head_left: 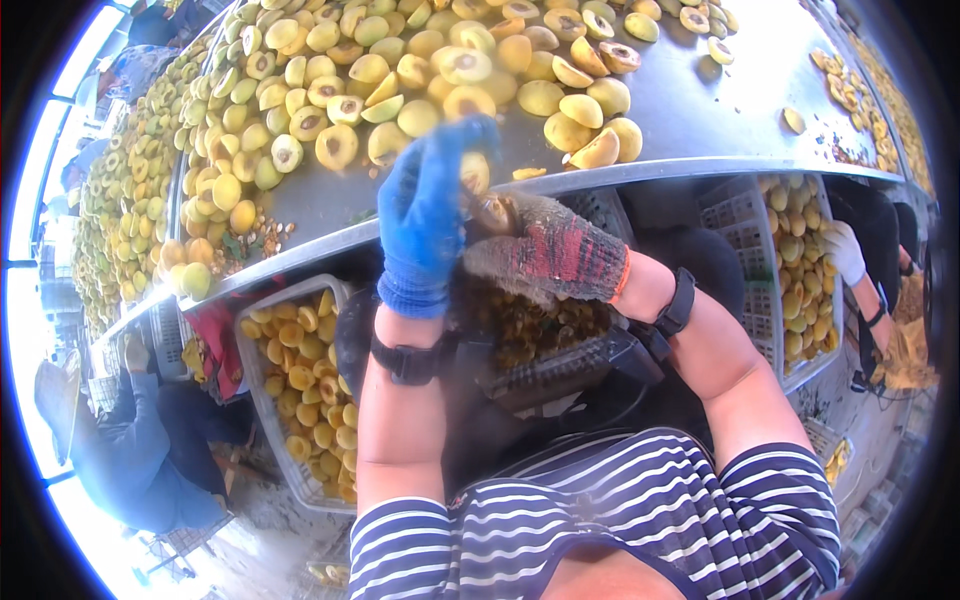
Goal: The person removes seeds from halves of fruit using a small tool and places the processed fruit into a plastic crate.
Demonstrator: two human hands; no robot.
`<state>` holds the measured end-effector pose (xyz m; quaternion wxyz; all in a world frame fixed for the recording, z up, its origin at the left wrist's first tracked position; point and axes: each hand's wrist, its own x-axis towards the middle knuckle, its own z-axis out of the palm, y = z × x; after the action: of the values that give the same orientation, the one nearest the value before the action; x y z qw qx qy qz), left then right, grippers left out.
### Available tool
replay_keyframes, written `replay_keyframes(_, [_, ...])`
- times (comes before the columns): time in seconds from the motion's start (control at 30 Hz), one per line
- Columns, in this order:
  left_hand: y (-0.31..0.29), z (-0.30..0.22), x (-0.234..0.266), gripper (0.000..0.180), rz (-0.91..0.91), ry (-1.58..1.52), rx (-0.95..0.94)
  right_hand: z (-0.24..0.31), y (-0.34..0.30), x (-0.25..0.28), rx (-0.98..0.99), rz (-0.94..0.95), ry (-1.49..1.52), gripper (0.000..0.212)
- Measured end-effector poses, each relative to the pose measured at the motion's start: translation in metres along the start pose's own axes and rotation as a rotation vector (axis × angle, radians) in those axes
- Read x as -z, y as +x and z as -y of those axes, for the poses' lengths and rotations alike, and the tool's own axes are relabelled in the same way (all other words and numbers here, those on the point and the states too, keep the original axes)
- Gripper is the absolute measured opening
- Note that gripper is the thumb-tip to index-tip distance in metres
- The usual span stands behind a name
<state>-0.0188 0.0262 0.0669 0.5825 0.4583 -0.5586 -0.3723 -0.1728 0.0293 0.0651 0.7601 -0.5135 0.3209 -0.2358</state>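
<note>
My left hand [425,205], in a blue glove, is raised at the table's near edge with its fingers curled and partly smeared by motion. Against its palm side shows a pale yellow fruit half [474,172], of a peach or apricot kind. Close beside it, my right hand [545,250] wears a grey and red knit glove and is closed. A brownish, blurred thing [495,213] sticks out at its thumb; its kind is too smeared to tell. Beyond both hands, a large heap of cut fruit halves [370,70], some with pits showing, covers the metal table [700,130].
Below the table stand a crate of yellow halves [300,390] on the left, a crate of fruit [800,270] on the right, and a container of scraps [540,330] under my hands. A co-worker in blue [150,440] sits at left; another's white-gloved hand [845,250] is at right.
</note>
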Motion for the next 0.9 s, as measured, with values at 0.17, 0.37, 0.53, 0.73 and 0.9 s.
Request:
replay_keyframes(0.17, [-0.003,0.001,0.002,0.043,-0.03,-0.467,0.279,-0.03,0.008,0.004,0.13,0.171,0.055,0.032])
replay_keyframes(0.37, [0.005,-0.015,0.019,0.031,0.378,-0.184,0.347,-0.038,-0.008,0.014,0.12,0.453,0.482,0.029])
replay_keyframes(0.53, [-0.008,-0.01,0.018,0.031,0.428,-0.306,0.328,-0.034,-0.022,0.02,-0.03,0.488,0.646,0.036])
replay_keyframes(0.73, [-0.023,0.008,0.03,0.052,0.076,-0.769,0.346,-0.036,-0.02,0.02,-0.04,0.52,0.34,0.031])
replay_keyframes(0.9, [-0.08,-0.037,0.111,0.044,-0.211,-0.455,0.098,-0.026,-0.036,0.026,-0.014,0.465,0.061,0.04])
